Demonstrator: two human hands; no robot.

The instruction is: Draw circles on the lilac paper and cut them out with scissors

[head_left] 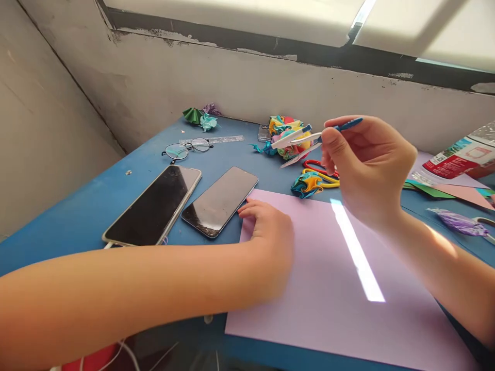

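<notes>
A sheet of light purple paper [317,309] lies on the blue table, with a bright strip of sunlight across it. My left hand [270,237] rests on the paper's left side, bent at the wrist, slightly blurred, its fingers apart and reaching toward the paper's upper left edge. Above the far part of the sheet, my right hand [363,159] pinches a white and blue drawing compass [305,139] by its blue top. The compass legs point left, held in the air and slightly spread. Part of the compass is hidden by the fingers.
Two phones [154,206] lie left of the paper, with glasses [188,148] and a clear ruler [228,139] behind. Colourful folded-paper balls [286,129] and red-and-yellow-handled scissors [327,180] lie beyond it. A plastic bottle [464,154] and coloured paper sheets [456,190] are at right.
</notes>
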